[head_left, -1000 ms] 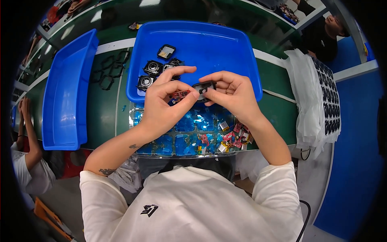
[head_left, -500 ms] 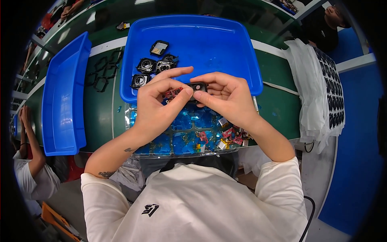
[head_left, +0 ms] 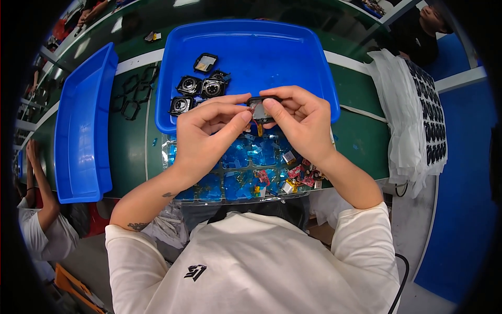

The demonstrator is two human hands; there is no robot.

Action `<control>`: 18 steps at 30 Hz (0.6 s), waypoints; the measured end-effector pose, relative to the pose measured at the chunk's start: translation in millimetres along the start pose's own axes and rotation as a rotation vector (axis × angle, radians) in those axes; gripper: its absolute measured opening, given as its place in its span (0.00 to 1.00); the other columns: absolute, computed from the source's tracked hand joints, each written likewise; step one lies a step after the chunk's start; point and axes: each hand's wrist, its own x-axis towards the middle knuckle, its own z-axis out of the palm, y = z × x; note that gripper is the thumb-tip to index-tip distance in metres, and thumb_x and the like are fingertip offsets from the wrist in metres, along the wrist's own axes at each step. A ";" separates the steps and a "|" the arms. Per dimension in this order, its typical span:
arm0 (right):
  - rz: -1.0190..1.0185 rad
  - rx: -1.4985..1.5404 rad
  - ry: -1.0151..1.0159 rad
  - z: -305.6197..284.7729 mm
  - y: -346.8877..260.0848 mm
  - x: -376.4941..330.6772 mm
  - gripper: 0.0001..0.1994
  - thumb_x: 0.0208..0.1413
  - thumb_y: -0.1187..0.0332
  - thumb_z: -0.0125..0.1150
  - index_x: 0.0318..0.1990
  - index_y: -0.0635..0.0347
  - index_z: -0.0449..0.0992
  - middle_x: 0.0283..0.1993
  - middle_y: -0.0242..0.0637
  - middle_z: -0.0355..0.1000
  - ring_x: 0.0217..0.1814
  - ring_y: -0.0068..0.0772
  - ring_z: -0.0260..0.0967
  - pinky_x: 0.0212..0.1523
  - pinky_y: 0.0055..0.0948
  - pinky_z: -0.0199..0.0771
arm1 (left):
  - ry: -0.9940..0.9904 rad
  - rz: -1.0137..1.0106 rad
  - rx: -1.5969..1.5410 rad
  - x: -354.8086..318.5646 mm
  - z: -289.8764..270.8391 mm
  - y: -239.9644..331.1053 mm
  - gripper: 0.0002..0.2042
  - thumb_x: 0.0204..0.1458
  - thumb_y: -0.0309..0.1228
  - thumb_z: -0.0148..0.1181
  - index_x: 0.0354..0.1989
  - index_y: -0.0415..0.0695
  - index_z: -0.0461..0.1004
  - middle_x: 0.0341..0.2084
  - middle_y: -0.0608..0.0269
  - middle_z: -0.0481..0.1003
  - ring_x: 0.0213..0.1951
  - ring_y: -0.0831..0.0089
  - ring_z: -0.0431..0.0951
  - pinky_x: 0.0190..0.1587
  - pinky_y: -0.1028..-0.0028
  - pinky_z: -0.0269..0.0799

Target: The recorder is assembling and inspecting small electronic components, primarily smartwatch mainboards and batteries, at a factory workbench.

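My right hand grips a black smartwatch case by its right side, thumb over the open face. A silvery-grey inside shows in the case, and a small yellow tab hangs below it. The fingers of my left hand pinch a red circuit board at the case's left edge; most of that board is hidden by the fingertips. Beyond my left hand, several black watch cases with round sensor backs lie in a large blue tray. One case there shows a pale rectangular inside.
Below my hands, a clear compartment tray holds blue film pieces, red circuit boards and silver batteries. Another blue tray and black frames are at left. White sheets and a rack of black parts stand right.
The watch case has turned over in my right hand, from its dark side with a round spot to its silvery inside. The red board has moved right, against the case.
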 end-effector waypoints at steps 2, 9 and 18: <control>0.022 0.032 0.009 -3.0 -2.1 2.4 0.09 0.54 0.76 0.59 0.42 0.69 0.74 0.36 0.39 0.75 0.36 0.21 0.74 0.33 0.20 0.79 | -0.025 0.017 0.014 1.4 -1.6 -0.1 0.05 0.50 0.22 0.61 0.34 0.34 0.77 0.39 0.56 0.75 0.35 0.76 0.78 0.38 0.81 0.75; 0.031 0.122 0.013 -3.9 -0.9 4.1 0.09 0.51 0.77 0.62 0.40 0.69 0.74 0.36 0.38 0.75 0.35 0.19 0.73 0.34 0.17 0.77 | -0.093 0.044 0.151 0.1 -2.7 3.4 0.05 0.50 0.23 0.62 0.32 0.34 0.76 0.34 0.60 0.75 0.30 0.81 0.76 0.34 0.83 0.73; -0.122 -0.153 0.024 -0.9 5.2 -0.7 0.08 0.44 0.78 0.63 0.34 0.65 0.76 0.32 0.32 0.75 0.34 0.19 0.73 0.35 0.19 0.74 | -0.187 -0.144 -0.087 2.5 -5.8 -1.4 0.06 0.52 0.27 0.62 0.33 0.36 0.77 0.26 0.63 0.77 0.27 0.82 0.75 0.30 0.82 0.71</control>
